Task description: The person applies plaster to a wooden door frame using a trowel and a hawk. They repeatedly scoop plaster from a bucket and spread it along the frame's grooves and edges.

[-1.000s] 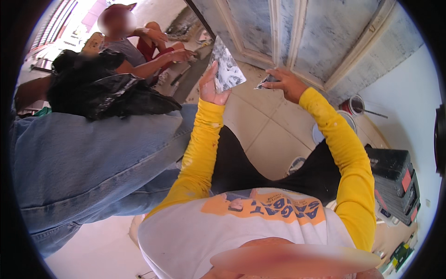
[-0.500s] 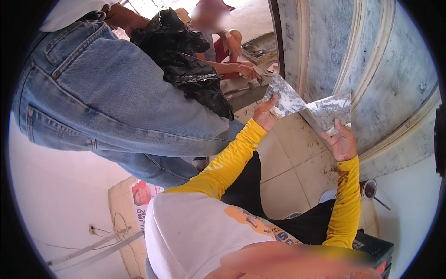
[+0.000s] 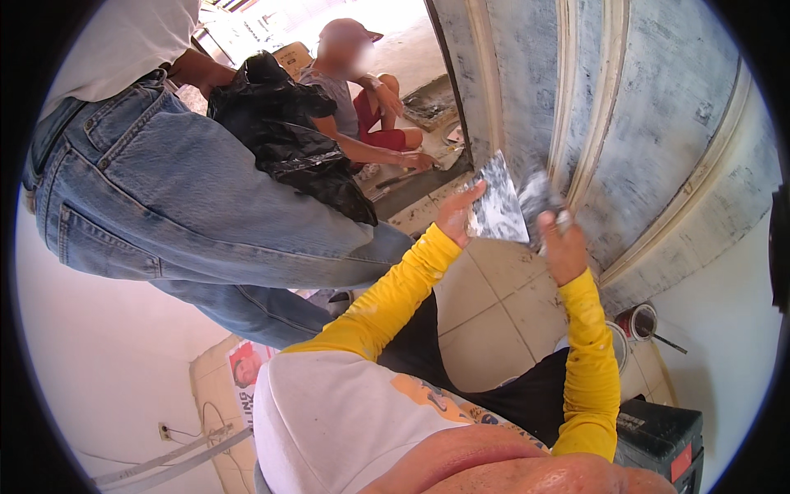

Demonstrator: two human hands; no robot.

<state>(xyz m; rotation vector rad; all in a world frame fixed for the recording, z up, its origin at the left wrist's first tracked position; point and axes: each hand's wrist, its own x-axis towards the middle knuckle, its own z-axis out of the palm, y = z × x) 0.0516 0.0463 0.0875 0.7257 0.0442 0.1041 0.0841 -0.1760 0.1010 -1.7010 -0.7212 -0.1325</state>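
Observation:
In front of my knees, my left hand point(image 3: 454, 216) is closed on the edge of a flat, shiny metal putty scraper point(image 3: 499, 202) smeared with white and grey filler. Just to its right, my right hand point(image 3: 566, 251) grips a second metal putty scraper point(image 3: 535, 200), which is smeared by motion and seen at a steep angle. The two blades are close together; whether they touch I cannot tell. Beyond my hands on the right stands a blue-grey panel point(image 3: 539, 74) with raised whitish mouldings and patchy filler on it.
A standing person in jeans point(image 3: 197, 189) holds a black plastic bag point(image 3: 284, 132) close on my left. Farther off crouches another person in a cap point(image 3: 350, 90). A can point(image 3: 638, 321) with a stick and a black box point(image 3: 658, 436) stand at right. Tiles point(image 3: 485, 329) lie below.
My right hand has turned its scraper to a steeper angle and moved slightly left and down. The left hand's scraper is now more upright. The whole view has shifted somewhat.

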